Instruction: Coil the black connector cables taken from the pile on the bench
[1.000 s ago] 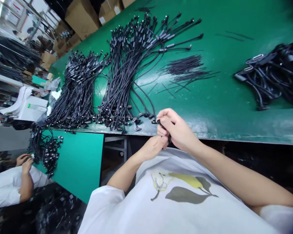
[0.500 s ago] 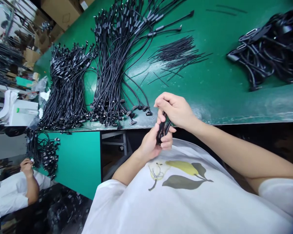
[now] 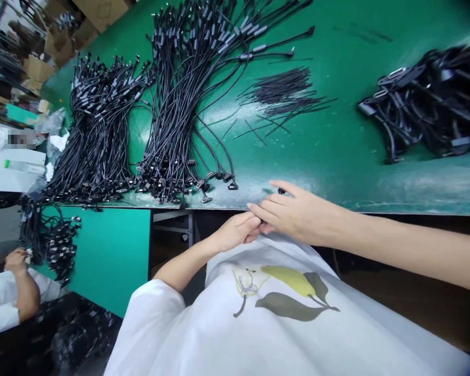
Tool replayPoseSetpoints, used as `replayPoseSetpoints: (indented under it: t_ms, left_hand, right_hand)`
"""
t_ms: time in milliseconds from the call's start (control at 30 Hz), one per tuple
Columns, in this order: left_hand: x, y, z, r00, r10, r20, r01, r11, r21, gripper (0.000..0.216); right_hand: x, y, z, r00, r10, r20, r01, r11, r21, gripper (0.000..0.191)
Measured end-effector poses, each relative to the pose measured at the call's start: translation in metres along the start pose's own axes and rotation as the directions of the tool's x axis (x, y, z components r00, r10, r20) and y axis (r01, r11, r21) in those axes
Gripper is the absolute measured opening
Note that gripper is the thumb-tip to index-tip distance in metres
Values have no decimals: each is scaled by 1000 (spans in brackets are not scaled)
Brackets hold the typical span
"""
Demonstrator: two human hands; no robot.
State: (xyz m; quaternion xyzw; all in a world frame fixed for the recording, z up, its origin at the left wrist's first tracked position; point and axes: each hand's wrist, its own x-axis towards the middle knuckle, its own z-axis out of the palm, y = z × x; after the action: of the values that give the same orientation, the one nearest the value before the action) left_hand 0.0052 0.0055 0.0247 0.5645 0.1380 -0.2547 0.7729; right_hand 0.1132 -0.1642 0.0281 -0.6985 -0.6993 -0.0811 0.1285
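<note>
Just in front of my shirt, at the table's near edge, my two hands meet. My left hand (image 3: 238, 231) is closed, its fingertips pinched against the right fingers. Back upward, my right hand (image 3: 293, 211) curls over a black cable (image 3: 282, 191), with its index finger stretched out. Only a small dark end of that cable shows between the right fingers; the rest is hidden by the hands. Beyond them on the green table (image 3: 309, 156) lies a pile of thin black ties (image 3: 285, 86). To the left spreads a large heap of black cables (image 3: 180, 104) with connector ends.
Another heap of cables (image 3: 97, 120) lies further left. Bundled black cables (image 3: 423, 104) rest at the right. A co-worker's hand (image 3: 18, 260) shows at far left, near more cables (image 3: 65, 245) on a lower green board (image 3: 113, 256). Cardboard boxes (image 3: 102, 13) stand behind.
My hands have come lower and closer together; the right hand has turned back upward over the folded cable, which was plainly visible before. The view has shifted slightly.
</note>
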Motion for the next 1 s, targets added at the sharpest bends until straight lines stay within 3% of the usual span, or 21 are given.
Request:
replayPoseSetpoints:
  t_ms: [67, 233, 300, 367, 433, 467, 533, 600, 667, 733, 767, 800, 900, 1000]
  left_hand:
    - [1, -2, -2, 999, -16, 49, 13, 998, 59, 51]
    - [3, 2, -4, 998, -16, 68, 13, 999, 45, 45]
    - [3, 8, -5, 997, 18, 71, -30, 983, 183, 41]
    - [4, 14, -6, 988, 151, 36, -151, 880, 450, 36]
    - [6, 17, -8, 951, 309, 26, -244, 695, 677, 33]
    - [6, 17, -9, 936, 351, 26, -256, 627, 736, 31]
    - [7, 13, -13, 941, 336, 24, -234, 602, 763, 29]
    - [8, 7, -18, 965, 262, -20, -173, 689, 704, 30]
    - [8, 3, -21, 972, 207, -111, -114, 828, 549, 34]
    - [9, 2, -23, 960, 186, -211, -111, 940, 323, 37]
    - [9, 2, -23, 951, 184, -250, -133, 969, 209, 39]
    - [10, 4, -22, 944, 185, -275, -160, 981, 108, 40]
    - [12, 9, -17, 936, 183, -300, -218, 972, -87, 43]
    - [12, 13, -14, 936, 182, -302, -242, 954, -177, 45]
  right_hand:
    - [-8, -6, 3, 998, 14, 57, -8, 995, -102, 36]
    - [-7, -5, -2, 1000, 13, -2, -13, 969, -246, 24]
    - [-4, -1, -2, 1000, 16, -16, -19, 974, -225, 24]
    - [-3, 1, 0, 1000, 22, -9, -23, 985, -172, 26]
    - [-1, 4, 2, 997, 53, 52, -49, 995, -86, 27]
    - [1, 6, 3, 992, 82, 96, -80, 997, -23, 28]
    - [3, 16, 0, 973, 117, 197, -153, 972, 178, 30]
    - [5, 38, -4, 961, 146, 233, -235, 878, 417, 33]
    - [5, 72, -4, 936, 315, 157, -349, 785, 512, 35]
    - [4, 114, 4, 815, 580, -7, -529, 748, 401, 35]
    - [3, 134, 11, 745, 662, -85, -615, 731, 297, 34]
    - [3, 152, 19, 715, 689, -123, -662, 723, 201, 33]
    - [3, 188, 41, 766, 639, -75, -640, 768, 0, 33]
    - [5, 194, 46, 801, 593, -84, -599, 795, -99, 34]
